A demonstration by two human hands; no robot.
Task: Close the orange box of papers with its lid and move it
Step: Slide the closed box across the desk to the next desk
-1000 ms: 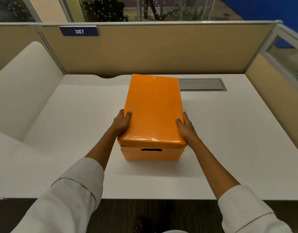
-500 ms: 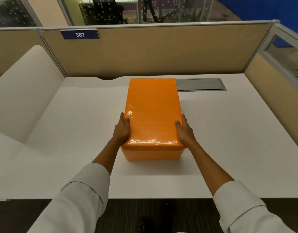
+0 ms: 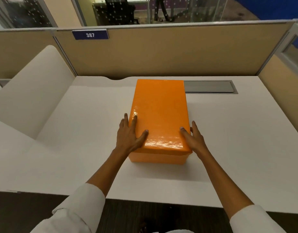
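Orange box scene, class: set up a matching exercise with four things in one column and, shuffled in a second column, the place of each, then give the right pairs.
Things:
1. lid
2. left hand
3. grey panel
4. number plate 387

Places:
A. set flush in the desk beside the box's far right corner
B. on the beige partition
C. seated on top of the orange box
D. flat on the lid's near left edge

Pairs: 1-C, 2-D, 3-A, 4-B

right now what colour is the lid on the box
Glossy orange, matching the box under it; the lid shows best in the head view.
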